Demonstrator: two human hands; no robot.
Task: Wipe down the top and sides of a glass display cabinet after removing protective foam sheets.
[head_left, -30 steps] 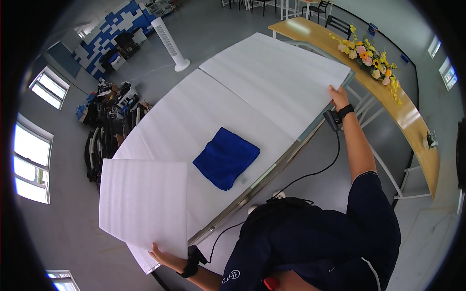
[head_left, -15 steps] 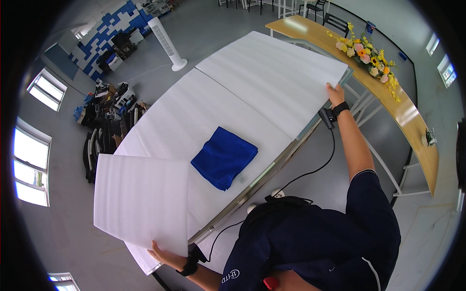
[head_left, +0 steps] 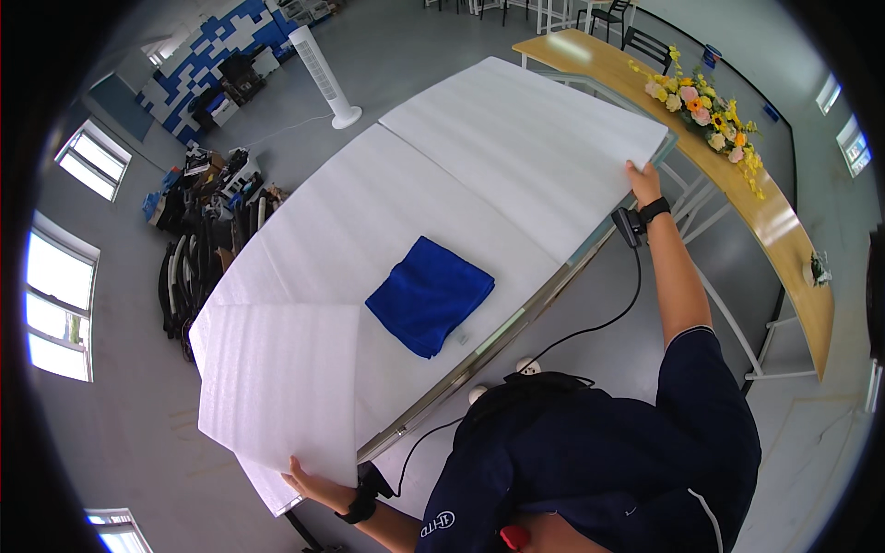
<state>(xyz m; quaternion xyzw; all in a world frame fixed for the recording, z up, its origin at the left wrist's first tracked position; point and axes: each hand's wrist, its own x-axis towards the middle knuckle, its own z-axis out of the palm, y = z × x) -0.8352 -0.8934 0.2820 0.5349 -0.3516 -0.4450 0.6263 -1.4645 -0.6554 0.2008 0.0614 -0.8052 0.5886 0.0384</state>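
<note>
White foam sheeting (head_left: 461, 198) covers a long glass-edged table that slants across the view. At its near left end my left hand (head_left: 302, 479) has the edge of a loose foam flap (head_left: 281, 382) between thumb and fingers; the flap lies over the sheeting beneath. My right hand (head_left: 643, 182) grips the near right corner of another foam layer (head_left: 530, 120), thumb on top and fingers partly hidden below. Between the hands, a folded blue cloth (head_left: 430, 297) rests on the foam. Dark bands with small black devices are on both wrists.
A wooden table (head_left: 784, 221) with a flower arrangement (head_left: 705, 115) curves along the right. Beyond the foam stands a white tower fan (head_left: 323, 78). Piled goods (head_left: 212, 230) lie on the floor at left. A black cable (head_left: 590, 327) hangs in front of me.
The foam flap at my left hand has settled lower, its far and left edges drawn inward. Both hands keep their grip, and the whole view has shifted slightly.
</note>
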